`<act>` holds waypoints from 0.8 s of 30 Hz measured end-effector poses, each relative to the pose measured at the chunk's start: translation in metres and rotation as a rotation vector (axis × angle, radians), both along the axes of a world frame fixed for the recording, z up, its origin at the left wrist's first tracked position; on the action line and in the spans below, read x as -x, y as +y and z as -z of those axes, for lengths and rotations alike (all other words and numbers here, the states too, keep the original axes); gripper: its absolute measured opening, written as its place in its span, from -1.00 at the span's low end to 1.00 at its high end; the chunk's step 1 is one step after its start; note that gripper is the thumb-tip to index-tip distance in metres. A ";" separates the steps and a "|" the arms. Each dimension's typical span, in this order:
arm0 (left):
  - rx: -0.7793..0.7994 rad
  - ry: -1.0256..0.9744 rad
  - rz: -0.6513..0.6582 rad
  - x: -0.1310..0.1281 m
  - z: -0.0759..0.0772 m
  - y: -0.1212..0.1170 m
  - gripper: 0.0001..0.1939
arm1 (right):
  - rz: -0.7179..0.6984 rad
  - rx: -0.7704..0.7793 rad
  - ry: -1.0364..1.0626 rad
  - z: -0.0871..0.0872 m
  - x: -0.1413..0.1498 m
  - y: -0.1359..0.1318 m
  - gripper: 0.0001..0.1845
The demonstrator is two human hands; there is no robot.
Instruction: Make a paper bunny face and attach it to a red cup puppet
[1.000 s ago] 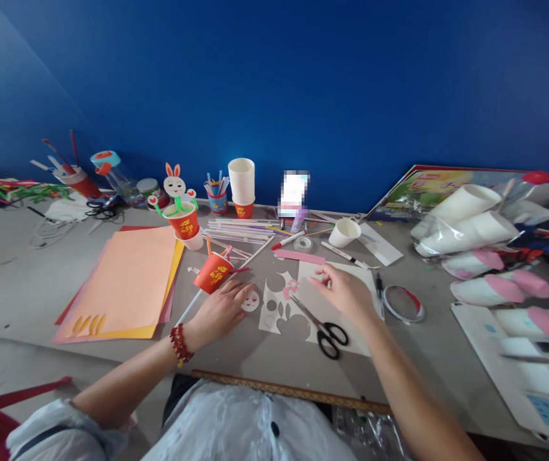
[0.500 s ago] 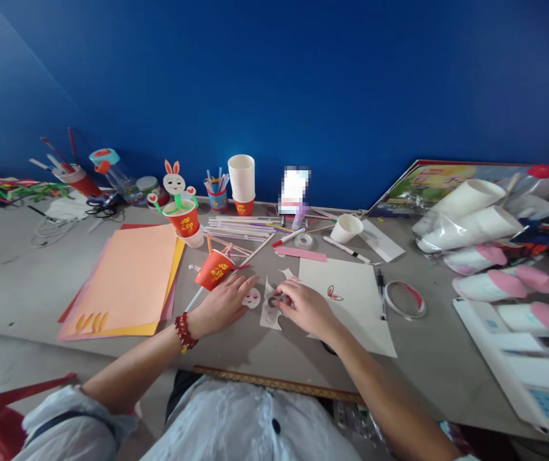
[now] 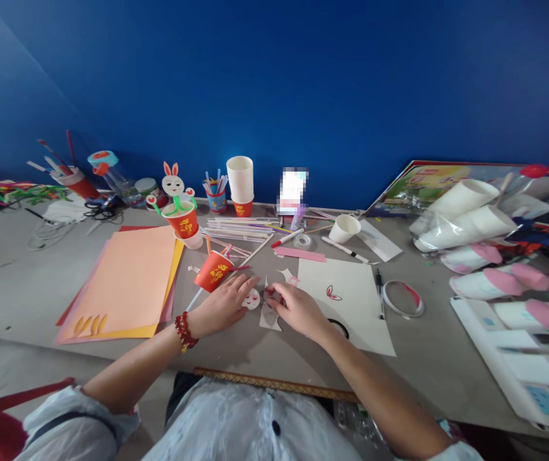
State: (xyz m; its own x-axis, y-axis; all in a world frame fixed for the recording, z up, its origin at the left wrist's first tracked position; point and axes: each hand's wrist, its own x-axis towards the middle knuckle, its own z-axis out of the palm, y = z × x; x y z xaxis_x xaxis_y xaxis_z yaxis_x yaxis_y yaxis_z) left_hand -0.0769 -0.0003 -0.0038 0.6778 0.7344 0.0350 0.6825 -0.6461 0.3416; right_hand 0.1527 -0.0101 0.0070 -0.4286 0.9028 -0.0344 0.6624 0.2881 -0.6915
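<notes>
My left hand (image 3: 221,303) lies flat on the grey table (image 3: 24,288), fingers stretched out, tips against a small round bunny-face cutout (image 3: 252,299). My right hand (image 3: 296,306) rests just right of that cutout, on a cut white paper scrap (image 3: 269,317). Its fingertips are pinched together on something small that I cannot make out. A red paper cup (image 3: 213,270) lies on its side just beyond my left hand. A black scissors handle (image 3: 340,328) shows behind my right wrist, on a white sheet (image 3: 355,314) that bears a small bunny-ear drawing (image 3: 334,294).
Orange and yellow paper sheets (image 3: 127,278) lie to the left. At the back are a bunny cup figure (image 3: 179,208), stacked white cups (image 3: 240,179), straws (image 3: 240,227) and a tipped white cup (image 3: 344,228). A tape ring (image 3: 401,299) and bagged cups (image 3: 466,218) sit to the right.
My right hand has moved left from the white sheet to the scrap beside the face cutout, uncovering the ear drawing and covering most of the scissors. My left hand has barely shifted.
</notes>
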 end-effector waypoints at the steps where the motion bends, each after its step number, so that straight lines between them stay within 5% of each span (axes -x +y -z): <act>1: -0.006 -0.002 0.004 0.000 0.000 -0.001 -0.23 | 0.011 0.018 0.010 0.001 0.002 0.001 -0.86; 11: -0.082 -0.060 0.020 -0.004 -0.001 -0.011 -0.27 | 0.056 0.069 0.163 0.023 0.022 0.020 -0.92; 16: -0.150 -0.170 0.030 0.003 -0.009 -0.016 -0.38 | 0.061 0.125 0.223 0.018 0.018 0.021 -0.93; 20: -0.326 -0.424 -0.292 0.023 -0.025 -0.003 -0.61 | 0.138 0.130 0.267 0.001 0.001 0.024 -0.90; 24: -0.336 -0.445 -0.556 0.051 -0.022 0.026 -0.38 | 0.209 0.137 0.351 -0.010 -0.013 0.025 -0.84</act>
